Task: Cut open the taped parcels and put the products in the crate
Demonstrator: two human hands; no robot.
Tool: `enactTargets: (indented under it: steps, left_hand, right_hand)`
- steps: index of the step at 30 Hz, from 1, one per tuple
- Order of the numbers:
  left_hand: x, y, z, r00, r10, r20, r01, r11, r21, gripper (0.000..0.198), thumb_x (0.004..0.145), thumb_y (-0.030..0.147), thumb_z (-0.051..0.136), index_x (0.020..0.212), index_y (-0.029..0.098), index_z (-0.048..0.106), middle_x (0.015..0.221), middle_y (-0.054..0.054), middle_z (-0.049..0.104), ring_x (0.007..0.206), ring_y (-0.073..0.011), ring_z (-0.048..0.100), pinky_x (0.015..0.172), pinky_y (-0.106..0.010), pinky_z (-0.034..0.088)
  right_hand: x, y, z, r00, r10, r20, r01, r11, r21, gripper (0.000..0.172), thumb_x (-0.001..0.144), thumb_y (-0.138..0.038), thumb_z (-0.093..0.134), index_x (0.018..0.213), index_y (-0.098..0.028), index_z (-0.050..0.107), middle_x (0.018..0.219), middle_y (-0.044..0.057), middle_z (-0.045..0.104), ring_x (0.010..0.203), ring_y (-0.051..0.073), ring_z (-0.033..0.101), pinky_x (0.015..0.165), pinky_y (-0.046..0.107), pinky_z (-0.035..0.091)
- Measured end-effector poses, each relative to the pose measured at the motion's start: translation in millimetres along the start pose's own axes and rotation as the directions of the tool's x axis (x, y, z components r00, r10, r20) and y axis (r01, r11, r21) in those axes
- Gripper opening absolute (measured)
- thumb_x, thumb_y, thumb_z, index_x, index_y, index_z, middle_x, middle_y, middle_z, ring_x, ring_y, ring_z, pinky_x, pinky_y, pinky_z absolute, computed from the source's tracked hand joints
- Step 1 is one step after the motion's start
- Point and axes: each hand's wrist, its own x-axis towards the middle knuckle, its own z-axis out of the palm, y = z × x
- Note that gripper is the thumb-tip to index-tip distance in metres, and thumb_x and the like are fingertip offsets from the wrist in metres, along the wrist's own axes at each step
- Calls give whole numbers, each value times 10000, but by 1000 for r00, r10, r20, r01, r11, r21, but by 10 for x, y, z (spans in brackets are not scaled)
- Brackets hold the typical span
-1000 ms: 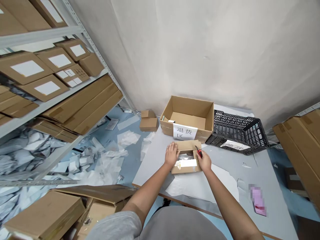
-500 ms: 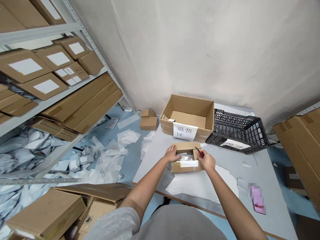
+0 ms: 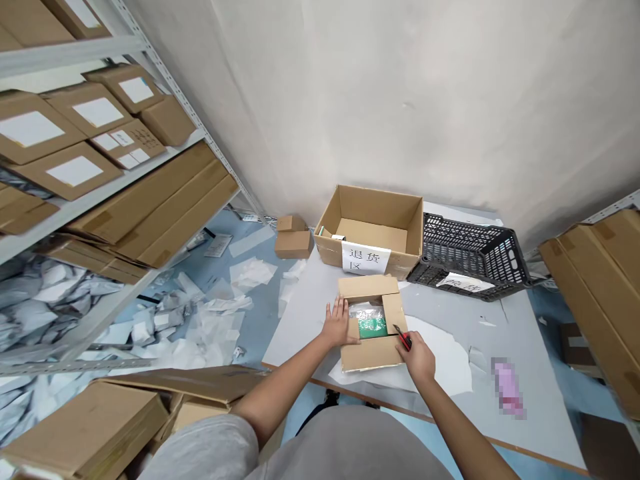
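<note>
Left hand (image 3: 336, 323): I see it palm down on the left side of the small cardboard carton (image 3: 369, 354), fingers open and spread, gripping nothing.

Right hand (image 3: 419, 357): at the carton's near right corner, its fingers closed around a red-handled box cutter (image 3: 404, 339), whose tip points toward the carton.

Small cardboard carton: on my feed it sits on a white paper sheet (image 3: 440, 353), which lies on a grey table (image 3: 465, 427). Its top flaps are folded open.

Inside the carton: a glossy green packet (image 3: 373, 325), with silvery clear wrapping (image 3: 361, 311) around it.

Beyond the carton: a large open cardboard box (image 3: 367, 223), with a white paper sign (image 3: 366, 258) in Chinese characters on its front.

Beyond and right of the carton: a black plastic crate (image 3: 470, 257), tilted, with a paper label (image 3: 464, 283) on its side.

Right of the carton: a pink object (image 3: 507, 390) on the table, too blurred to identify.

Left of the carton: torn white and pale grey wrappers (image 3: 215, 327) on a blue floor (image 3: 260, 327), and metal shelves (image 3: 120, 200) holding flat brown cartons.
</note>
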Motion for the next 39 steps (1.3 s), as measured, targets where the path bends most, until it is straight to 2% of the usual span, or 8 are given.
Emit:
enactTargets:
  steps: [5, 12, 19, 25, 29, 32, 35, 39]
  left_hand:
    - [-49, 268, 87, 985, -136, -109, 128, 989, -78, 1294, 800, 731, 661, 1713, 44, 55, 1775, -278, 33, 1669, -409, -7, 1328, -624, 69]
    - [21, 494, -49, 961, -267, -66, 248, 944, -217, 1268, 731, 403, 723, 1709, 50, -4, 1785, -229, -54, 1663, -386, -85, 1354, -558, 112]
    - [-50, 221, -280, 973, -227, -38, 180, 854, -487, 919, 813, 183, 547, 1695, 150, 291, 1785, -100, 228, 1664, -265, 188, 1357, -436, 251]
    - [-403, -169, -571, 968, -245, -51, 197, 871, -450, 778, 872, 64, 471, 1625, 256, 443, 1505, -65, 631, 1356, -226, 610, 1154, -380, 506]
    - [-561, 12, -664, 950, -264, -164, 232, 954, -189, 596, 865, 47, 543, 1427, 222, 637, 1452, -136, 610, 1365, -321, 545, 1125, -470, 473]
    - [-550, 268, -659, 963, -181, -202, 145, 973, -180, 396, 931, 149, 569, 1300, 221, 695, 1365, -137, 627, 1313, -329, 549, 1118, -491, 455]
    - [-481, 408, -685, 981, -109, -161, 67, 968, -242, 354, 968, 372, 635, 1291, 237, 690, 1394, -121, 608, 1313, -325, 546, 1160, -499, 427]
    - [-404, 420, -784, 992, 53, -115, -70, 987, -144, 384, 869, 367, 768, 1231, 268, 689, 1312, -100, 656, 1369, -342, 508, 1315, -566, 194]
  right_hand:
    - [264, -311, -27, 998, -38, -47, 33, 995, -98, 211, 1043, -344, 544, 1218, -257, 621, 1206, 69, 672, 1059, 223, 657, 770, 287, 430]
    - [660, -569, 146, 997, 54, -60, -68, 966, -251, 568, 901, -423, 744, 1373, -169, 558, 1321, 184, 582, 1183, 349, 598, 880, 382, 509]
    - [657, -526, 46, 999, 3, -45, -13, 976, -216, 451, 916, -380, 674, 1323, -195, 621, 1303, 158, 636, 1131, 292, 646, 839, 329, 490]
    - [697, -120, -248, 989, 98, -111, -101, 995, -24, 368, 979, -356, 563, 1310, -266, 697, 982, 88, 778, 921, 269, 731, 778, 314, 481]
    - [793, 405, -311, 928, 361, -85, -290, 850, 440, 377, 908, -535, 628, 1091, -213, 696, 830, 60, 747, 686, 234, 712, 610, 292, 502]
    - [841, 695, -237, 929, 368, 44, -300, 678, 671, 524, 780, -710, 720, 937, -227, 592, 595, -35, 593, 478, 179, 573, 484, 279, 472]
    - [875, 836, -135, 926, 355, 130, -343, 644, 683, 585, 810, -821, 624, 864, -255, 486, 559, -55, 522, 446, 164, 528, 457, 280, 469]
    - [920, 910, -23, 913, 397, 97, -396, 800, 450, 429, 1011, -653, 376, 892, -250, 466, 610, -23, 543, 516, 204, 611, 544, 324, 544]
